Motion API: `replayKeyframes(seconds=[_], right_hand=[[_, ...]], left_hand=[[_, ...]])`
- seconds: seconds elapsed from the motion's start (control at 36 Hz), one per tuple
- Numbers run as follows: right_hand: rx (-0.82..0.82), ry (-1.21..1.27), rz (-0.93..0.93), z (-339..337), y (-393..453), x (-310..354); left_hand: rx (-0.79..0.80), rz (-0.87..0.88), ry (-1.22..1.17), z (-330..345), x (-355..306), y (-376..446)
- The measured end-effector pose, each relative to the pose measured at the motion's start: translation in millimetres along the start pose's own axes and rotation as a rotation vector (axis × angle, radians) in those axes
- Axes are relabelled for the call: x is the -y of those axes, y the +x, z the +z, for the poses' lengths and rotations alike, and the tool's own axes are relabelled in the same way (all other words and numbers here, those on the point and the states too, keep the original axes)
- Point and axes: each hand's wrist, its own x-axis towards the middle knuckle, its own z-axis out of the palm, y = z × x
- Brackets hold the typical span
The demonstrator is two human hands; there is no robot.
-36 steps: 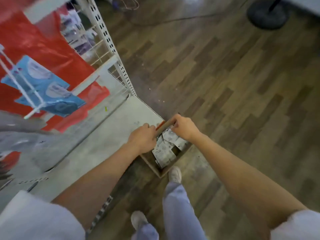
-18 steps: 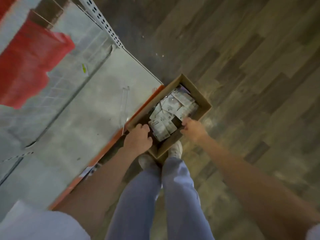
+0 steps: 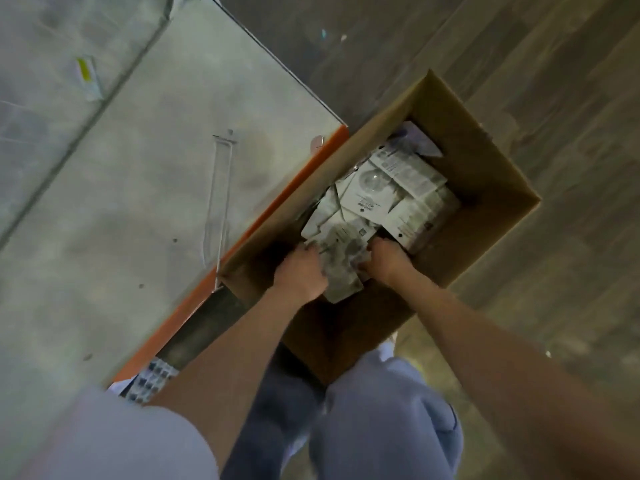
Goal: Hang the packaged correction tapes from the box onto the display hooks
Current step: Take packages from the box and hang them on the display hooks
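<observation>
Down inside the open brown cardboard box (image 3: 491,174) on the wood-look floor, your left hand (image 3: 300,271) and right hand (image 3: 389,259) both curl around a small stack of white carded correction tape packs (image 3: 341,263), one hand on each side of it. Behind that stack lies a loose heap of white packaged tapes (image 3: 391,188), so the box looks mostly full (nothing hung, judging from this view). You're at the gathering step; carrying and hanging remain. No display hooks show; your fingertips are hidden under the packs, and the print is too blurred to read.
</observation>
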Motion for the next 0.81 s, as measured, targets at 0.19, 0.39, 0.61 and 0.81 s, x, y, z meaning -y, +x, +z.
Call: replayKeyframes(seconds=[0.19,0.39,0.61,0.81], right_hand=[[0.062,-0.052,0.114,45,74,1],[0.119,0.085,0.193,65,94,-1],[0.004,0.041,-0.024,68,46,5],[0.085,0.174,-0.132,23,-38,26]], left_hand=[[0.03,-0.083,0.011,32,17,75],[0.212,-0.1,0.034,43,32,101],[-0.021,0.001,-0.035,32,29,55],[-0.166,0.202,-0.006,3,7,-21]])
